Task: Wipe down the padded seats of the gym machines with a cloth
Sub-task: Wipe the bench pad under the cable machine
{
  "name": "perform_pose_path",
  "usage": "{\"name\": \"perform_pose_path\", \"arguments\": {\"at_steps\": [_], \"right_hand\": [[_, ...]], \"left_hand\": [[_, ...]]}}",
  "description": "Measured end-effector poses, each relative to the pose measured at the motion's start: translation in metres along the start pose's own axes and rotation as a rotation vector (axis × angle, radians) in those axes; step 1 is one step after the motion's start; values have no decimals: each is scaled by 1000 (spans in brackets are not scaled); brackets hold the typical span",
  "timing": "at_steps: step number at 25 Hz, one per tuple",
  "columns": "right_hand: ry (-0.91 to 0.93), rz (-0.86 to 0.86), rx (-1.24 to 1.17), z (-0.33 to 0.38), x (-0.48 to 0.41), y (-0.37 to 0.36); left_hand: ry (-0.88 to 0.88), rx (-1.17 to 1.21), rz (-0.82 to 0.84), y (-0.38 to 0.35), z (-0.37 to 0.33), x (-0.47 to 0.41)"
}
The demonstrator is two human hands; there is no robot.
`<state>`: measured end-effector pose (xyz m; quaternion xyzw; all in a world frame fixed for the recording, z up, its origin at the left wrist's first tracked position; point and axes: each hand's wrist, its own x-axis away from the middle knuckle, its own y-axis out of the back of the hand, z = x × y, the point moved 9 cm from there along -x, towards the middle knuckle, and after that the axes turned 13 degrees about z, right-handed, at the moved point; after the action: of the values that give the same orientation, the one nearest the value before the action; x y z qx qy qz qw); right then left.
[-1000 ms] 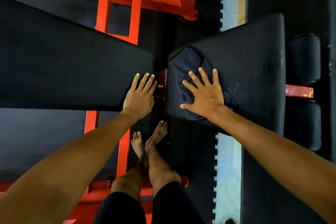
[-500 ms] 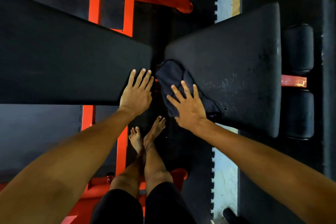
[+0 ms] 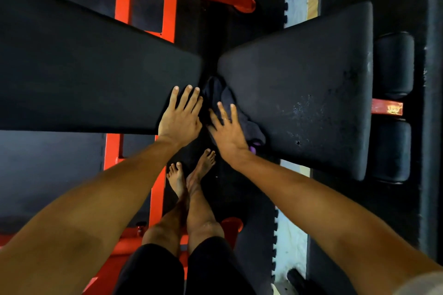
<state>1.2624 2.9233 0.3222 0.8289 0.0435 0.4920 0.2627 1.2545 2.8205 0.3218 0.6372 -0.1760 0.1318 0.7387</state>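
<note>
one cloth (image 3: 221,94) under flat right grip (image 3: 226,130).

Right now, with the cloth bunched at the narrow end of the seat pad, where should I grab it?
Take the bunched fold of the cloth on the near corner of the seat pad, from above, with the right hand that lies flat on it: curling the fingers there should gather it. Its far end seems to droop into the gap beside the long pad, harder to reach.
</note>
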Motion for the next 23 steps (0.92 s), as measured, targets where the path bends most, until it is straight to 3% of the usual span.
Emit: {"name": "perform_pose_path", "arguments": {"at_steps": [4,12,23], "right_hand": [[28,-4,7,-4,3,-5],[-30,-32,-139,-83,100,-76],[130,19,-11,-14,9,-10]], "left_hand": [[6,28,-31,2,-1,1],[4,53,9,9,1,5],[11,27,-28,4,0,-3]]}}
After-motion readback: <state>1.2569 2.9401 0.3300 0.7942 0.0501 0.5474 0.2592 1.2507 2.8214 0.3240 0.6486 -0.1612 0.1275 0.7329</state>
